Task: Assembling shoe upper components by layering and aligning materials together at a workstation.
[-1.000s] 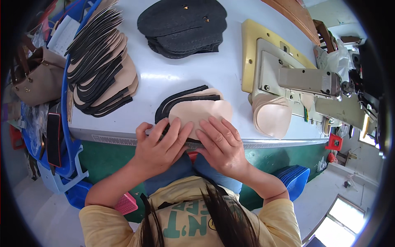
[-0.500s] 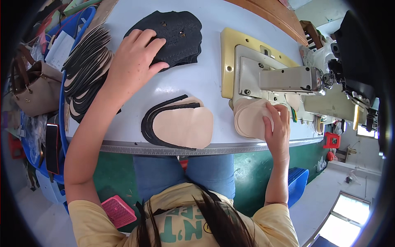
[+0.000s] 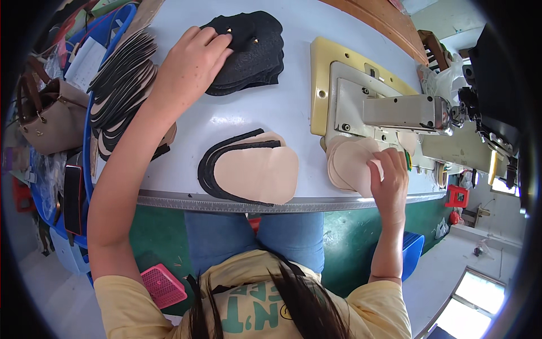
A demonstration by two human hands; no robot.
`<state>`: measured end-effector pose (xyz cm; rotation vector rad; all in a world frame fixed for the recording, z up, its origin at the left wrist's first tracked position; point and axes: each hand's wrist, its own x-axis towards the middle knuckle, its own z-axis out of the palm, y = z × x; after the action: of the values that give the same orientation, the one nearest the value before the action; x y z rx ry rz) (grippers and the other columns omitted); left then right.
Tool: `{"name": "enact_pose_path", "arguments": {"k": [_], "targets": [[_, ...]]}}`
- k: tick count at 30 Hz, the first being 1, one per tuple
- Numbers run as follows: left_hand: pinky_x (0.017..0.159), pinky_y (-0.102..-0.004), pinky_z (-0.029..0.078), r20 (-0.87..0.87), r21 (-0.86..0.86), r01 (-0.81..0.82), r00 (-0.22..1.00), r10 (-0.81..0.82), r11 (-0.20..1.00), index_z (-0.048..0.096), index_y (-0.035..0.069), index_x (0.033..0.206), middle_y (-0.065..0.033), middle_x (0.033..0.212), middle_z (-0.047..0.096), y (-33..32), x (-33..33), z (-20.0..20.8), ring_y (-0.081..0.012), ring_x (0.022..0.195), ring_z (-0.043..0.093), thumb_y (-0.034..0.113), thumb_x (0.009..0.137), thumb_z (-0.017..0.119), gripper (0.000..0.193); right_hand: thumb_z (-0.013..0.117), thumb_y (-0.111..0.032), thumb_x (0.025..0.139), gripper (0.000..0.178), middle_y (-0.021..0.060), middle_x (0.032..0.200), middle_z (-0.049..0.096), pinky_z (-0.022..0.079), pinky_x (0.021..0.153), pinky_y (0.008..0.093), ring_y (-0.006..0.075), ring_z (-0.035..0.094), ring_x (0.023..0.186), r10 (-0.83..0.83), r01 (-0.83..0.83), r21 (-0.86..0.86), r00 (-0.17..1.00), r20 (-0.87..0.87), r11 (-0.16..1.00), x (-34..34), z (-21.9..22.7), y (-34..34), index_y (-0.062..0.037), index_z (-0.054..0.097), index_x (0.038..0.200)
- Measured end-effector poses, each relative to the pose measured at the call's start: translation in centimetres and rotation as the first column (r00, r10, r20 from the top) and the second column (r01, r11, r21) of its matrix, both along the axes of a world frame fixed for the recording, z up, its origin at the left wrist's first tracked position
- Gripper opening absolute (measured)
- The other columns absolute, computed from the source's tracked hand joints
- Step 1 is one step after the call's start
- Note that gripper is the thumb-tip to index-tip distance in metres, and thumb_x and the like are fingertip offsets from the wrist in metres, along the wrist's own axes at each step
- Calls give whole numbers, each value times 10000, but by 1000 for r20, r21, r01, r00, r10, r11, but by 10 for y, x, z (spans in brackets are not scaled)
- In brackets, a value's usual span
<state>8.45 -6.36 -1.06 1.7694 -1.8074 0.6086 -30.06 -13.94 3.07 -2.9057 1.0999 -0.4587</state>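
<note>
My left hand (image 3: 195,65) is at the left side of a pile of black, leather-like pieces (image 3: 248,62) with wavy edges and two small gold-coloured studs. Its fingers are drawn together on the top piece; the thumb is hidden. To the right, my right hand (image 3: 391,178) pinches the edge of the top piece in a fanned stack of beige rounded pieces (image 3: 349,161), by the sewing machine (image 3: 401,110). Between my hands, near the table's front edge, lie overlapping rounded pieces with black edges, a beige piece (image 3: 257,174) uppermost.
A long fanned row of black and beige pieces (image 3: 121,90) stands along the left table side, beside a blue bin (image 3: 87,147). A handbag (image 3: 53,116) and a phone (image 3: 73,198) are further left. A metal ruler strip (image 3: 226,204) runs along the front edge.
My left fingers have closed together at the black pile's edge, and its top piece has shifted. My right hand has moved slightly right, sliding the top beige piece outward from its stack.
</note>
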Motion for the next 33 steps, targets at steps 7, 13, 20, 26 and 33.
{"name": "enact_pose_path", "arguments": {"k": [7,13,20,26,33], "targets": [[620,-365,467,66,-368,127,992,-110,921,675,-7,969,-97,897,624,40,-29,26,-262,738,566,-8,745,640,227,604,27,833,279,154,955,612,492,752,407,332,588,847,-38,58,-193,994,105,979,-3,-31,15,19,611,1111],[608,-317,418,54,60,344,936,-347,937,684,22,960,-123,949,629,116,-113,-4,-238,777,560,154,793,656,215,621,44,811,94,119,881,602,466,733,327,282,568,804,-37,41,-11,969,244,999,-12,-22,5,13,600,898],[757,-424,442,-208,-97,161,962,-178,982,667,63,1019,-119,1060,601,156,-117,-24,-294,945,563,241,788,697,293,605,5,883,47,-7,859,605,414,675,171,39,525,745,-315,-76,549,750,582,832,-6,-1,13,9,601,930],[855,-484,433,-254,-22,83,963,-86,996,663,61,1039,-125,1119,593,167,-125,-36,-307,1053,553,194,754,710,318,625,53,846,140,21,892,634,471,699,199,64,589,791,-337,-324,813,789,514,483,63,-8,45,13,609,979],[829,-450,446,-244,10,36,969,-32,999,661,59,1057,-121,1142,603,170,-132,-49,-281,1042,555,137,716,724,355,650,8,862,169,32,859,650,482,648,183,57,609,760,-286,-314,906,874,393,285,116,-21,44,29,609,1024]]}}
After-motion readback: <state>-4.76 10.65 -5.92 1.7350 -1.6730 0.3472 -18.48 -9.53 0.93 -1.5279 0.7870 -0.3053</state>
